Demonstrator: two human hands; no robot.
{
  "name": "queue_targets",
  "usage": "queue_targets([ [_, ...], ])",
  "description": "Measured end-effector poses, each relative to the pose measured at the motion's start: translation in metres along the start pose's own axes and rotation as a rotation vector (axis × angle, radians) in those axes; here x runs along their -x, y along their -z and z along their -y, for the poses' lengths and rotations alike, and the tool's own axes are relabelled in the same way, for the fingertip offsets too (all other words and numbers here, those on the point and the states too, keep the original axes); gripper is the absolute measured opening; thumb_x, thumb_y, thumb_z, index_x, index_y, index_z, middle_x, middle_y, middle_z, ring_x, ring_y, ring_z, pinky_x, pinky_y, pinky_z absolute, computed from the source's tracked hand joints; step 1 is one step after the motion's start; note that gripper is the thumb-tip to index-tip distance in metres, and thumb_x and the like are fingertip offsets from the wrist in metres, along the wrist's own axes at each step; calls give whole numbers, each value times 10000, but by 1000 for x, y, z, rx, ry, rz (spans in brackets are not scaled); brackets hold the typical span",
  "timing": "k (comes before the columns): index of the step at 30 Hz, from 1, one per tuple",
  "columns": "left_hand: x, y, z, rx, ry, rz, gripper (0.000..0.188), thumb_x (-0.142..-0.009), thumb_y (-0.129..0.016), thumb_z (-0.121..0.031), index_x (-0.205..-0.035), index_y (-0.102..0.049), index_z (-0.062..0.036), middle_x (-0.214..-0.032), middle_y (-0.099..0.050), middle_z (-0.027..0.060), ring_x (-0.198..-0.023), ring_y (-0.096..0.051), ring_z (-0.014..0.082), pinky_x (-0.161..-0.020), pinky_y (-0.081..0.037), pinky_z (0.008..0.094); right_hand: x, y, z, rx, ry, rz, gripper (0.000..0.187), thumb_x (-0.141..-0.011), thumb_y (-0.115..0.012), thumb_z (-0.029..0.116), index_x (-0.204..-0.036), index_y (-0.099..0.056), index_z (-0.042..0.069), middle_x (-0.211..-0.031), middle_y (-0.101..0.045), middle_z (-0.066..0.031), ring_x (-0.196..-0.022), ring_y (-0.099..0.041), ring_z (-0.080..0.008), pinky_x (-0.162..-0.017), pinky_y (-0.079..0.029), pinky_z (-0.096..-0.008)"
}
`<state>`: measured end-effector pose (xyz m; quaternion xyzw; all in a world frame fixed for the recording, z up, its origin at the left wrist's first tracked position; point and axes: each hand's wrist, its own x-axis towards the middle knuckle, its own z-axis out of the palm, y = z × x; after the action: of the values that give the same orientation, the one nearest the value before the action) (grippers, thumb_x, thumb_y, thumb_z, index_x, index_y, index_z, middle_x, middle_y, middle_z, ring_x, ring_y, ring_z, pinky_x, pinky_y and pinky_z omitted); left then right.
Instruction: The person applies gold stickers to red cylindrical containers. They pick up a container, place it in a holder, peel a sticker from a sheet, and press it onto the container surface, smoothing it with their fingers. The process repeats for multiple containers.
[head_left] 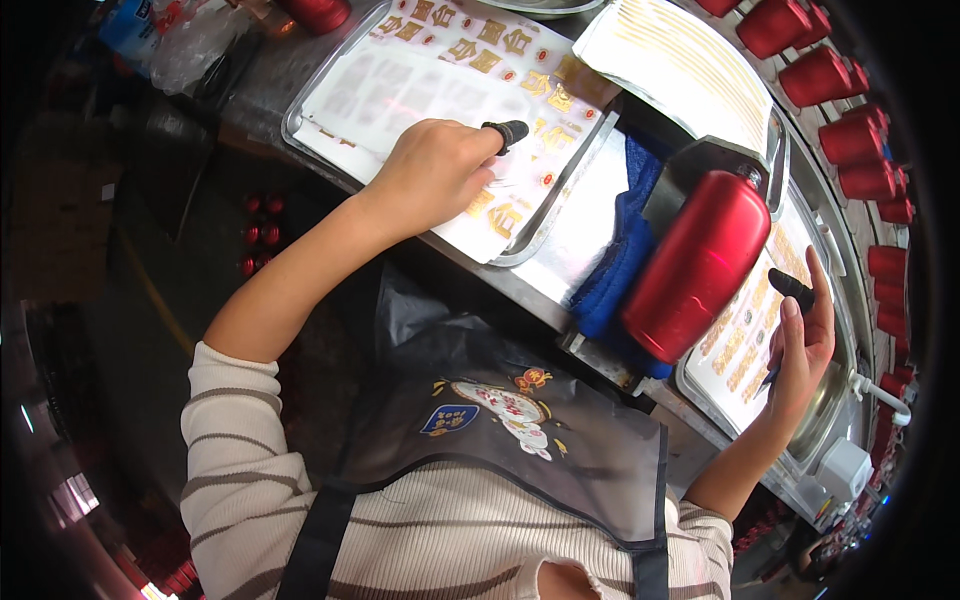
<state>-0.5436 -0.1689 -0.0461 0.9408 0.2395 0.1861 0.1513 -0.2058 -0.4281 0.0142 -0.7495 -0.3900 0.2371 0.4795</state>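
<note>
My left hand [430, 175] is over a white sheet of large gold decals [490, 40] in a metal tray [290, 122]. A black finger cover is on one of its fingers. The fingers are curled together, and whatever may be between them is hidden. My right hand [805, 345], with a black cover on a finger too, has its fingers apart above a sheet of small gold decals [735, 355] in another tray. Between my hands a glossy red bottle [695, 265] lies tilted, its neck toward the far right, beside a blue cloth [622, 225].
A stack of white sheets [680, 65] is at the far side. Several red bottles [850, 135] line the right edge, near a white tap [880, 395]. Plastic bags [195, 45] lie at the far left. The metal table's front edge runs before my apron [500, 400].
</note>
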Motion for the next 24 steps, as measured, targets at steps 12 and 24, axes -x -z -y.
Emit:
queue_targets([
  [12, -18, 33, 31, 163, 383, -303, 138, -847, -646, -107, -843, -545, -14, -701, -637, 159, -651, -650, 318, -605, -501, 396, -4, -15, 27, 26, 48, -82, 532, -930, -634, 132, -1435, -504, 25, -976, -694, -34, -546, -379, 29, -492, -235, -133],
  [24, -97, 139, -66, 631, 78, -533, 149, -894, -686, -16, -877, -539, -24, -777, -576, -9, -659, -534, 46, -573, -440, 193, -40, -158, 141, -75, 356, 401, 633, -865, -702, 153, -1411, -450, -44, -980, -687, -131, -728, -618, -129, -677, -510, -258],
])
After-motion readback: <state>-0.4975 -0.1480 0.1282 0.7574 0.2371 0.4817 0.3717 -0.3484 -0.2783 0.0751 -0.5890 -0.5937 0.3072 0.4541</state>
